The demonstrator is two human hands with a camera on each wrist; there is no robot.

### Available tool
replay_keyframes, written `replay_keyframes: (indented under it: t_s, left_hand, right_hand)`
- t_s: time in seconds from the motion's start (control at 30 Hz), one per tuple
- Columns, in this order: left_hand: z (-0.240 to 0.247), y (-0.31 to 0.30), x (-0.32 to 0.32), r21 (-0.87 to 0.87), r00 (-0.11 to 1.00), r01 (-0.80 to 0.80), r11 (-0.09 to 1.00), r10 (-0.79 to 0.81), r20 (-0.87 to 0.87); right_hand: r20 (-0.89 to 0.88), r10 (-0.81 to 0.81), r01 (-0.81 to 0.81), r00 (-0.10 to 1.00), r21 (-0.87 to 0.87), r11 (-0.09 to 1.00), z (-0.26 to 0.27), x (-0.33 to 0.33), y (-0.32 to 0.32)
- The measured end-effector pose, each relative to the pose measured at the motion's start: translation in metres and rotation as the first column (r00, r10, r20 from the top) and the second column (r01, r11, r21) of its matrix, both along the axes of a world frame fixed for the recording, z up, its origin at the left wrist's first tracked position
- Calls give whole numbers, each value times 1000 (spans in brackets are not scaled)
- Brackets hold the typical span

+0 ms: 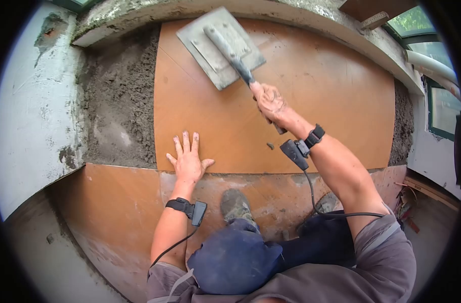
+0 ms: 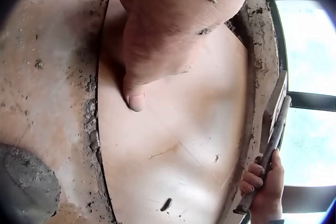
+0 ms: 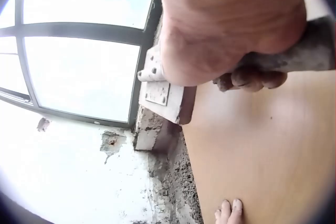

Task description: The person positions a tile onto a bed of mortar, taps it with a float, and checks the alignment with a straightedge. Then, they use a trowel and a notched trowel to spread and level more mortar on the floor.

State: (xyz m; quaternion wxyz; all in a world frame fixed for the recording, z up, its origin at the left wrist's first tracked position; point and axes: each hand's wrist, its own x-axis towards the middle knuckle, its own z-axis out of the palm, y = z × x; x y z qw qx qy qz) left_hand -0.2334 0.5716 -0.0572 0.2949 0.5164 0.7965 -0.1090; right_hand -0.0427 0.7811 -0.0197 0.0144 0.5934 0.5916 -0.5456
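Note:
A large orange-brown floor tile (image 1: pixel 311 101) lies in front of the person. Near its front left corner, the left hand (image 1: pixel 189 162) rests on it with straight, spread fingers. The right hand (image 1: pixel 272 104) grips the long dark handle of a flat square tamper (image 1: pixel 202 53) with a pale plate. In the left wrist view the tamper (image 2: pixel 274 137) is raised off the tile, outlined against the window. Curled fingers (image 3: pixel 252 80) wrap under the handle in the right wrist view. A small dark lump of mortar (image 1: pixel 270 146) lies on the tile.
Rough grey mortar (image 1: pixel 119 96) borders the tile on the left, with a narrow strip (image 1: pixel 403 121) on the right. A concrete ledge (image 1: pixel 321 22) curves along the back. The person's shoe (image 1: pixel 235 204) stands on the dusty front tile (image 1: pixel 119 194). A white wall (image 1: pixel 33 116) rises at left.

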Motion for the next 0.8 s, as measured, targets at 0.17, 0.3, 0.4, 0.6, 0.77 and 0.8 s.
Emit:
replay_keyframes:
  t_s: [0.17, 0.3, 0.4, 0.6, 0.77, 0.8]
  left_hand:
    - [-2, 4, 5, -4, 1000, 21, 1000, -21, -13]
    - [3, 8, 6, -79, 999, -13, 997, 10, -37]
    - [-3, 0, 9, -40, 1000, 7, 999, -8, -15]
    - [-7, 2, 14, 22, 998, 41, 999, -39, -59]
    - [-1, 8, 23, -27, 995, 11, 1000, -13, -96]
    - [-12, 1, 14, 37, 994, 84, 996, -81, -73]
  right_hand:
    - [-105, 54, -7, 993, 402, 916, -71, 26, -19]
    - [49, 199, -204, 979, 320, 925, -80, 20, 8]
    - [14, 88, -87, 996, -82, 993, 18, 44, 25]
    - [-37, 210, -174, 977, 430, 886, -64, 197, -38]
    - [98, 216, -236, 972, 457, 857, -59, 225, -51]
    - [41, 144, -149, 989, 227, 962, -25, 230, -44]
